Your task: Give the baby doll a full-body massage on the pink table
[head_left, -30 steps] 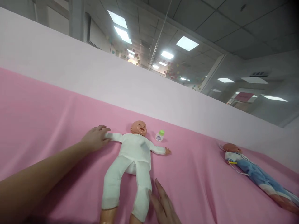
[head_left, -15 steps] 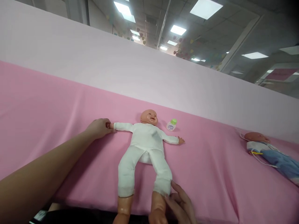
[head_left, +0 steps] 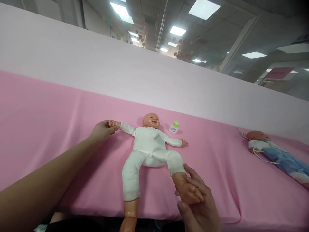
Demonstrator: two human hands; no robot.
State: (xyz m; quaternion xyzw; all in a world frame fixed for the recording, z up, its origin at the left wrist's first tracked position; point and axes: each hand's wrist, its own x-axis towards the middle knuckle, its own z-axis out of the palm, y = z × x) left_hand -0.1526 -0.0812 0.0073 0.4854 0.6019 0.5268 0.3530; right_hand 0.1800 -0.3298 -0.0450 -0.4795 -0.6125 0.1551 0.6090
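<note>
Doll [head_left: 149, 140] lies between both hands, leg [head_left: 175, 161] now bent outward, foot [head_left: 191, 194] cupped in right hand [head_left: 205, 204], doll's hand [head_left: 114, 123] gripped by left hand [head_left: 101, 131], so apparently two limbs controlled.

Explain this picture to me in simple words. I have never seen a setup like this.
There is no machine here, just a person working with two bare hands. The view comes from a camera worn on that person's head, looking forward and down, so the arms reach in from the lower edges.

On a pink-covered surface lies a baby doll in white clothing, face up. The person's left hand holds the doll's small hand; the right hand cups the doll's bare foot.

Near the doll's head is a small bottle with a green cap. Farther right lies a second doll in blue and white.
</note>
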